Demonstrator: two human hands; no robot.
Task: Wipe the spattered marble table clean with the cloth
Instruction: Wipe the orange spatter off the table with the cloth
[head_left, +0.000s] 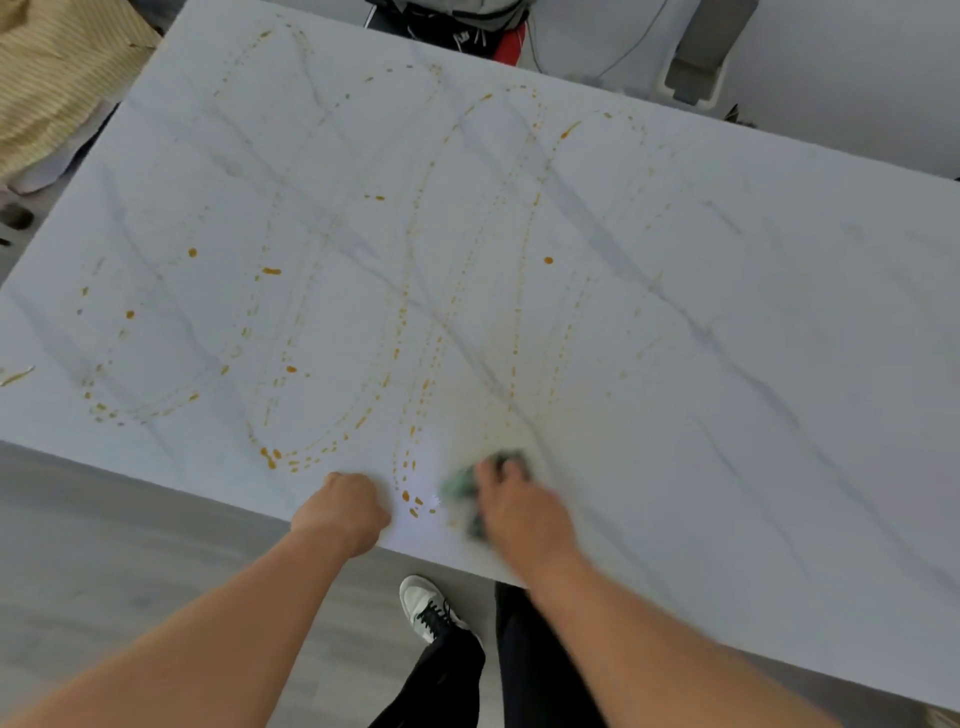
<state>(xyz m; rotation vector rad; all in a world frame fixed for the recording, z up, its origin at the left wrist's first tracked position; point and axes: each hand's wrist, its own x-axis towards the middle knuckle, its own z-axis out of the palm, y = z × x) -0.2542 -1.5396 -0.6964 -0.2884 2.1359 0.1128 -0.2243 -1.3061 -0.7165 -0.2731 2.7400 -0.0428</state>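
A white marble table (727, 322) with grey veins fills most of the head view. Looping trails of orange spatter (395, 332) cover its left and middle. My right hand (519, 509) presses a green cloth (462, 483) flat on the marble near the front edge; both are blurred by motion. A faint yellowish smear (498, 415) lies just beyond the cloth. My left hand (345, 512) rests as a closed fist on the table's front edge, left of the cloth, holding nothing. A few orange drops (413, 504) sit between the two hands.
A striped yellow fabric (57, 78) lies beyond the table's far left corner. Dark bags and cables (467, 26) sit behind the far edge, with a grey fixture (696, 67) to their right. My shoe (428, 605) and dark trouser legs stand on grey floor below the front edge.
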